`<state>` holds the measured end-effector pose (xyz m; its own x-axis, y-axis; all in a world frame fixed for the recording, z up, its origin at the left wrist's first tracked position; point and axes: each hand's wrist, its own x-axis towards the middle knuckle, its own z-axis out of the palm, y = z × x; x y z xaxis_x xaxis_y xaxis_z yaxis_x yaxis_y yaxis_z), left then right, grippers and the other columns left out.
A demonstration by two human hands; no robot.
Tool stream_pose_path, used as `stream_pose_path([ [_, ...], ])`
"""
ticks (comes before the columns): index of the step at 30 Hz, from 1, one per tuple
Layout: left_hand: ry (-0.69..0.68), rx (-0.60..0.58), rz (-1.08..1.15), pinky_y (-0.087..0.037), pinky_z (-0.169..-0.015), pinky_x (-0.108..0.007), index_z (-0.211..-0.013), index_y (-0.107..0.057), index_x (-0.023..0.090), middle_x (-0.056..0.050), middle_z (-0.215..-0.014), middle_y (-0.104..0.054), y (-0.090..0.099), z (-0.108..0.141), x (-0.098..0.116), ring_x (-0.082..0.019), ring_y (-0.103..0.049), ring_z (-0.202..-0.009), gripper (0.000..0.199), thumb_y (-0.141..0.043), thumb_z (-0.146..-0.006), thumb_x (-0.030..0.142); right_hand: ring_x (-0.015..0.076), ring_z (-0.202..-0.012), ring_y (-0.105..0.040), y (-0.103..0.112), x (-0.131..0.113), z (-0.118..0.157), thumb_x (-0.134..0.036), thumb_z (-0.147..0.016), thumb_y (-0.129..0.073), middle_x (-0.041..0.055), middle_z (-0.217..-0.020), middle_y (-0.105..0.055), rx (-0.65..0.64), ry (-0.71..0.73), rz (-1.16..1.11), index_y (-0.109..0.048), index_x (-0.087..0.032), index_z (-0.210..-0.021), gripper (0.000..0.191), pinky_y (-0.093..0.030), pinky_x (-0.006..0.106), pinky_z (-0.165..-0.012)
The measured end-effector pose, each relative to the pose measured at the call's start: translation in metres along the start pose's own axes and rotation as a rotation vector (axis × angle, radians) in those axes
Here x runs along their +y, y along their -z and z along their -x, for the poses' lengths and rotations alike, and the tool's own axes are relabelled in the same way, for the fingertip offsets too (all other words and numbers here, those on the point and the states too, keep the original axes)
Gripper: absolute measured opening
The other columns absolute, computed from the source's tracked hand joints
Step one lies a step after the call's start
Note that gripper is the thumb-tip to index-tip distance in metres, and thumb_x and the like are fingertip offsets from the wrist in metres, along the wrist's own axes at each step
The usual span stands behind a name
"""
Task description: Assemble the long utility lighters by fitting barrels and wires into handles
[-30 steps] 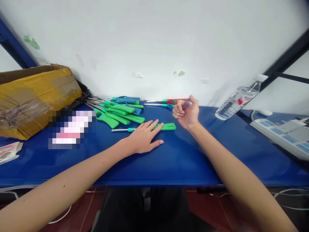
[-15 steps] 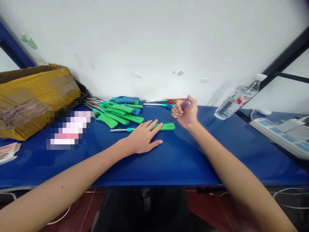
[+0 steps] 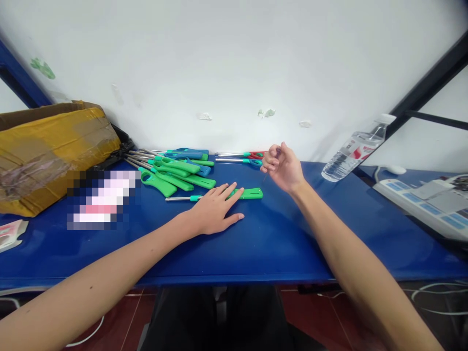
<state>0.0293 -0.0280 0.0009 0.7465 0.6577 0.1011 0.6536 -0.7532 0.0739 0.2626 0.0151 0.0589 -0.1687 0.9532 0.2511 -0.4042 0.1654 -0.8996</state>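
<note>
A green long-nosed lighter [image 3: 253, 193] lies flat on the blue tabletop, its metal tube pointing left. My left hand [image 3: 215, 209] rests palm down over the middle of it, fingers stretched out and thumb apart on the table. My right hand [image 3: 287, 168] is raised just beyond the lighter's handle end, fingers curled round a small screwdriver [image 3: 278, 152] with a purple handle. Its thin shaft points down, apart from the lighter; most of the handle is hidden by the fingers. Left of this, several green and blue lighters [image 3: 175, 170] lie in a heap.
Two more lighters, red and blue [image 3: 252, 160], lie against the wall. A taped cardboard box [image 3: 54, 156] stands at the left. On the right are a tilted water bottle [image 3: 353, 151] and a white power strip [image 3: 420, 204]. A torn card piece [image 3: 12, 234] lies front left.
My right hand has turned, tipping the screwdriver, and its tip has lifted off the lighter's handle end. My left hand stays on the lighter. The view has shifted slightly.
</note>
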Motion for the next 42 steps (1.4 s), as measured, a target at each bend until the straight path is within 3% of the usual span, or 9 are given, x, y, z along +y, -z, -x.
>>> stream_pose_path([
  [7, -0.004, -0.010, 0.001, -0.024, -0.120, -0.049, -0.159, -0.020, 0.018, -0.014, -0.165, -0.019, 0.002, 0.001, 0.000, -0.035, -0.022, -0.150, 0.073, -0.033, -0.101, 0.060, 0.0121, -0.062, -0.057, 0.012, -0.002, 0.000, -0.048, -0.078, -0.076, -0.0021, -0.066, -0.056, -0.045, 0.019, 0.099, -0.063, -0.021, -0.074, 0.030, -0.050, 0.026, -0.060],
  [13, 0.006, -0.019, 0.008, -0.024, -0.120, -0.050, -0.160, -0.020, 0.019, -0.014, -0.165, -0.018, 0.003, 0.000, 0.001, -0.036, -0.022, -0.150, 0.073, -0.034, -0.101, 0.060, 0.0224, -0.098, -0.069, 0.012, -0.001, 0.003, -0.043, -0.062, -0.089, 0.0031, -0.091, -0.072, 0.014, 0.040, 0.067, -0.057, -0.021, -0.068, 0.040, -0.055, 0.037, -0.088],
  [17, 0.004, -0.005, 0.012, -0.024, -0.120, -0.050, -0.159, -0.022, 0.018, -0.015, -0.164, -0.020, 0.002, 0.000, 0.001, -0.036, -0.023, -0.150, 0.073, -0.035, -0.101, 0.060, 0.0142, -0.073, -0.065, 0.003, 0.000, 0.005, -0.038, -0.066, -0.088, -0.0035, -0.071, -0.064, -0.001, 0.002, -0.006, -0.054, -0.022, -0.071, 0.037, -0.056, 0.030, -0.076],
  [21, -0.009, 0.022, 0.025, -0.025, -0.119, -0.050, -0.159, -0.023, 0.018, -0.015, -0.164, -0.021, 0.001, 0.001, 0.000, -0.036, -0.024, -0.150, 0.072, -0.033, -0.101, 0.061, 0.0084, -0.047, -0.040, -0.007, -0.003, 0.005, -0.039, -0.081, -0.075, -0.0088, -0.056, -0.036, -0.011, -0.027, 0.011, -0.061, -0.022, -0.080, 0.022, -0.052, 0.025, -0.061],
  [26, 0.001, 0.003, 0.025, -0.024, -0.120, -0.050, -0.159, -0.022, 0.019, -0.014, -0.164, -0.019, 0.001, 0.000, 0.000, -0.035, -0.023, -0.150, 0.073, -0.033, -0.101, 0.061, 0.0099, -0.049, -0.041, -0.003, -0.005, 0.003, -0.045, -0.089, -0.065, -0.0061, -0.057, -0.038, -0.020, -0.044, 0.029, -0.064, -0.022, -0.078, 0.026, -0.052, 0.027, -0.062],
  [31, 0.002, -0.006, 0.021, -0.023, -0.120, -0.050, -0.159, -0.020, 0.019, -0.014, -0.165, -0.019, 0.001, 0.000, 0.000, -0.035, -0.022, -0.150, 0.073, -0.033, -0.101, 0.061, 0.0140, -0.071, -0.062, 0.010, -0.003, 0.000, -0.048, -0.070, -0.084, -0.0017, -0.070, -0.061, -0.035, 0.052, 0.134, -0.068, -0.022, -0.077, 0.032, -0.054, 0.028, -0.074],
  [35, 0.006, -0.004, 0.026, -0.023, -0.120, -0.050, -0.159, -0.021, 0.019, -0.014, -0.164, -0.019, 0.001, 0.000, 0.000, -0.035, -0.022, -0.150, 0.074, -0.032, -0.101, 0.062, 0.0169, -0.087, -0.069, 0.007, 0.002, 0.001, -0.047, -0.063, -0.089, 0.0008, -0.082, -0.070, 0.002, 0.068, 0.114, -0.063, -0.022, -0.075, 0.038, -0.054, 0.032, -0.086],
  [38, 0.005, -0.005, 0.033, -0.023, -0.120, -0.051, -0.159, -0.021, 0.018, -0.015, -0.164, -0.019, 0.001, 0.000, 0.001, -0.035, -0.022, -0.151, 0.074, -0.032, -0.101, 0.062, 0.0109, -0.066, -0.061, -0.002, 0.005, 0.003, -0.045, -0.069, -0.087, -0.0049, -0.067, -0.060, -0.053, 0.031, 0.074, -0.060, -0.022, -0.076, 0.036, -0.055, 0.029, -0.076],
  [42, 0.010, -0.015, 0.026, -0.024, -0.120, -0.052, -0.159, -0.021, 0.018, -0.015, -0.164, -0.018, 0.003, 0.001, 0.002, -0.036, -0.021, -0.151, 0.074, -0.032, -0.101, 0.061, 0.0075, -0.046, -0.035, -0.008, 0.003, 0.002, -0.049, -0.082, -0.074, -0.0091, -0.055, -0.034, -0.066, -0.012, 0.042, -0.065, -0.021, -0.080, 0.029, -0.050, 0.025, -0.057],
])
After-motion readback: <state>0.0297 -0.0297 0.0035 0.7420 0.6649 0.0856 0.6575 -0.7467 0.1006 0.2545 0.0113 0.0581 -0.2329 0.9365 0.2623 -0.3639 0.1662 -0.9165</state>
